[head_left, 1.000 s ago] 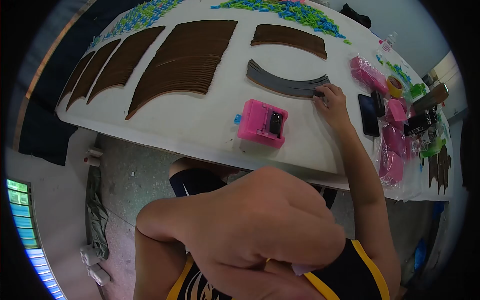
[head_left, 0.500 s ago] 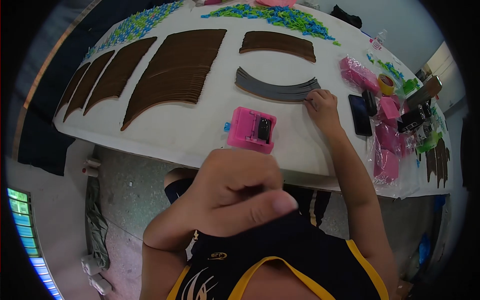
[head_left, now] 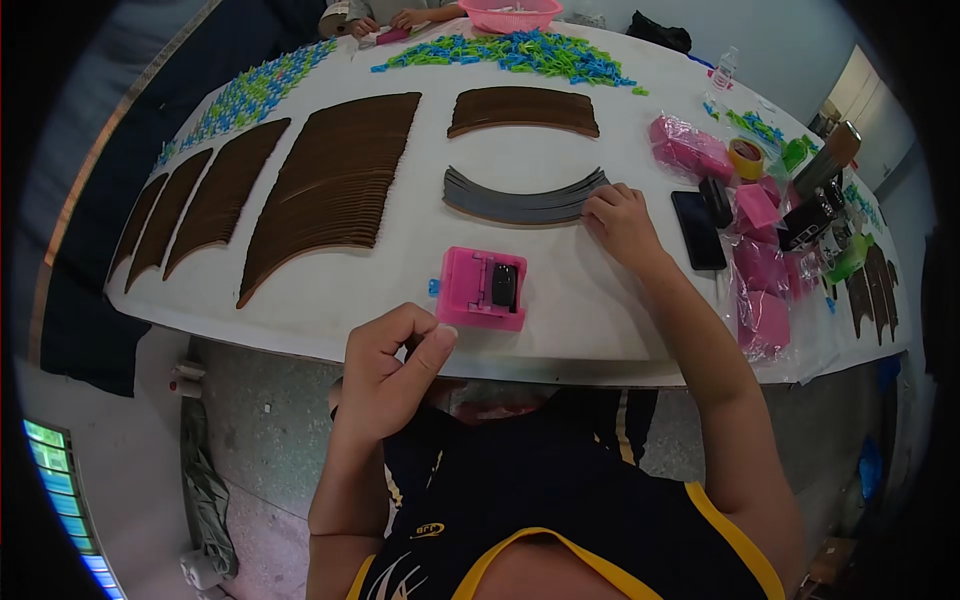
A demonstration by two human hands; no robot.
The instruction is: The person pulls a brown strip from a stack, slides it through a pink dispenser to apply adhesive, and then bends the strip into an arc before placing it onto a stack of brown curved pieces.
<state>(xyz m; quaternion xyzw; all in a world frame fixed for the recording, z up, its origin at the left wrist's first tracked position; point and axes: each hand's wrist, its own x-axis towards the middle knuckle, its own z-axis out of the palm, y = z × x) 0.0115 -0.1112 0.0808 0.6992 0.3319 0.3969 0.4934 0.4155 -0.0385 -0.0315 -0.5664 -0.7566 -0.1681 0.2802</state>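
My right hand (head_left: pixel 622 226) has its fingers pinched at the right end of a stack of thin curved grey strips (head_left: pixel 520 204), which bow downward on the white table. My left hand (head_left: pixel 392 368) is raised at the table's near edge, fingers curled and thumb tip against the index finger. Nothing shows in it. Just beyond it lies a pink plastic device (head_left: pixel 463 288) with a black block (head_left: pixel 504 287) on its right side and a small blue piece (head_left: pixel 434 287) at its left.
Fanned brown curved strips (head_left: pixel 325 190) cover the left; another brown stack (head_left: pixel 523 111) lies behind the grey one. Blue and green clips (head_left: pixel 530 57) are heaped at the back, near a pink basket (head_left: pixel 510 14) and another person's hands (head_left: pixel 408 18). A phone (head_left: pixel 698 230) and wrapped pink blocks (head_left: pixel 766 322) are right.
My left hand has moved down and left, away from the camera toward the table edge. My right hand stays at the grey strips' end. The view has tilted, showing another person's hands.
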